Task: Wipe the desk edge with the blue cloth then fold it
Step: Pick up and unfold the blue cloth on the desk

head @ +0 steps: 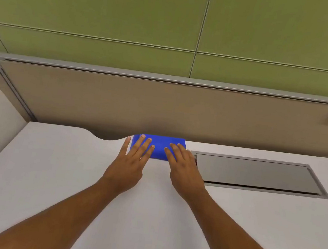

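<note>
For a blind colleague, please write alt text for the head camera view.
Two bare hands, left hand and right hand, lie flat with fingers on a blue cloth at the far edge of a white desk. A grey hatch lies to the right, a beige partition behind.

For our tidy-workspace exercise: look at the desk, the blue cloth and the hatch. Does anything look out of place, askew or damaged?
Nothing stands out. The blue cloth lies as a neat rectangle at the far edge of the desk, under the left hand and right hand. The cable hatch looks shut and level.
</note>
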### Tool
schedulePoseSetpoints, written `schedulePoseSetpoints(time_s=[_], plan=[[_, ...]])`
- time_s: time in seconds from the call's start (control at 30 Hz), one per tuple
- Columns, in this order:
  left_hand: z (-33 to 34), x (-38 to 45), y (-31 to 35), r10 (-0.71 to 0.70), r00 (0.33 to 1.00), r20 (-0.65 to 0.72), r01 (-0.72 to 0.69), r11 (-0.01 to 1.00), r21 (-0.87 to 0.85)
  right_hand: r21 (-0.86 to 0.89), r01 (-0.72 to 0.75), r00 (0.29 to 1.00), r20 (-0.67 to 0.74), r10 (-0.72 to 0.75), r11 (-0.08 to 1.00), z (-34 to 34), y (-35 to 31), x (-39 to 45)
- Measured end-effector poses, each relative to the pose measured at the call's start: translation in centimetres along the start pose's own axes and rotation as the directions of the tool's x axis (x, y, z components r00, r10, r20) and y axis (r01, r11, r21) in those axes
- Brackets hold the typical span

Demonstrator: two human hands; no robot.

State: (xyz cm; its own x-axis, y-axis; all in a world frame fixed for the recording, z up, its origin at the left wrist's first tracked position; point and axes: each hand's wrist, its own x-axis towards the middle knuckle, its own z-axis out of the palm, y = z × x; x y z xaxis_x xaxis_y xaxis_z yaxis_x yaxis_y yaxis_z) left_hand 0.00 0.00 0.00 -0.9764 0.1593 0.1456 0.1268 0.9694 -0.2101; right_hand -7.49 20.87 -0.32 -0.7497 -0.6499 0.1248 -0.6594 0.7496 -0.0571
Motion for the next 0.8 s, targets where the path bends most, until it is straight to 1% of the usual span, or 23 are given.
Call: schedulePoseSetpoints(time_s=[0.03,0.1,0.17,0.23,0.3,0.4,0.47,0.5,0.57,0.63,0.67,0.73,0.8], plan=[[0.8,1.0,-0.2,0.017,1.0,0.019,-0.016,1.0,-0.007,0.016,0.012,1.0,0.028,-0.013,1.0,0.8,0.6,0.9],[2.5,3.0,-0.9,0.027,0.997,0.076,-0.021,0.997,-0.07,0.069,-0.016,0.995,0.095,0.009,0.997,1.9,1.7,2.5],[3.8,4.5,-1.3,0.026,0.988,0.155,-0.004,0.99,-0.141,0.138,-0.073,0.986,0.161,0.05,0.988,2.6,2.3,3.8],[5.1,5.7,-1.6,0.007,0.983,0.184,0.029,0.981,-0.193,0.181,-0.127,0.979,0.181,0.094,0.975,3.4,2.7,4.7],[5.4,6.5,-1.9,-0.013,0.98,0.197,0.055,0.977,-0.207,0.153,-0.123,0.984,0.15,0.1,0.98,3.7,2.8,5.3],[5.2,7.1,-1.8,-0.04,0.98,0.196,0.077,0.98,-0.182,0.081,-0.099,0.993,0.079,0.093,0.992,4.0,2.4,5.8],[4.1,6.6,-1.5,-0.097,0.983,0.154,0.132,0.963,-0.234,0.072,-0.121,0.992,0.047,0.118,0.99,3.7,1.8,5.2],[3.5,5.9,-1.3,-0.149,0.982,0.112,0.177,0.937,-0.301,0.088,-0.145,0.989,0.02,0.143,0.986,3.5,1.4,4.7],[2.0,3.8,-1.0,-0.276,0.96,0.037,0.257,0.828,-0.499,0.201,-0.187,0.977,-0.066,0.204,0.962,2.4,0.0,2.9],[0.2,1.0,-1.0,-0.365,0.93,0.049,0.303,0.683,-0.665,0.354,-0.188,0.962,-0.122,0.244,0.916,1.0,-1.6,0.6],[-0.7,-0.6,-1.0,-0.387,0.919,0.078,0.322,0.62,-0.715,0.437,-0.184,0.959,-0.115,0.258,0.88,0.2,-2.4,-0.8],[-2.3,-3.8,-1.3,-0.41,0.901,0.141,0.362,0.531,-0.766,0.599,-0.221,0.96,-0.007,0.281,0.77,-1.5,-4.2,-3.8],[-4.0,-7.4,-1.4,-0.415,0.886,0.206,0.403,0.473,-0.784,0.704,-0.293,0.949,0.131,0.287,0.647,-3.4,-6.2,-6.9]])
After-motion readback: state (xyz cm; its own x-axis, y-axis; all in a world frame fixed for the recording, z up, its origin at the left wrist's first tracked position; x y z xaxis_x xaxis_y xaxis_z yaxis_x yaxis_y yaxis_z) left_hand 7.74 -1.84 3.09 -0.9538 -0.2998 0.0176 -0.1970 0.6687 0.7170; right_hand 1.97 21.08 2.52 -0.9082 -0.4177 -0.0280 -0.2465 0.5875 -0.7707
